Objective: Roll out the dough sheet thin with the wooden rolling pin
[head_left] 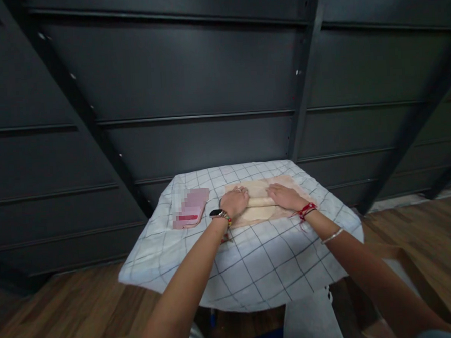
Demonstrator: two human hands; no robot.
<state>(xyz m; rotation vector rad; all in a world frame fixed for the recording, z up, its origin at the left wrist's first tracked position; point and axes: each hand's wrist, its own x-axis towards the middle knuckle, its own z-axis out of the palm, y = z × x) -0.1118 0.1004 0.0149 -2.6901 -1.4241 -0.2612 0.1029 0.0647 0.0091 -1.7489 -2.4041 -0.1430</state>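
Note:
A pale rolling pin [261, 202] lies crosswise on a thin, cream-coloured sheet that looks like rolled-out dough [255, 216]. My left hand [235, 201] is closed over the pin's left end, fingers pointing away from me. On the right end rests my right hand [286, 196], its fingers bent over the pin and angled inward. Both ends of the pin are hidden under the hands. Beneath the sheet is a pinkish mat [286, 180], spread on a white checked cloth [249, 261].
A pink phone-like object [197, 206], partly pixelated, lies on the cloth to the left. Behind the table stands a dark panelled wall [194, 80]. An open cardboard box [423, 274] is on the wooden floor [84, 297] at right, and a grey-white item [311, 318] is below the front edge.

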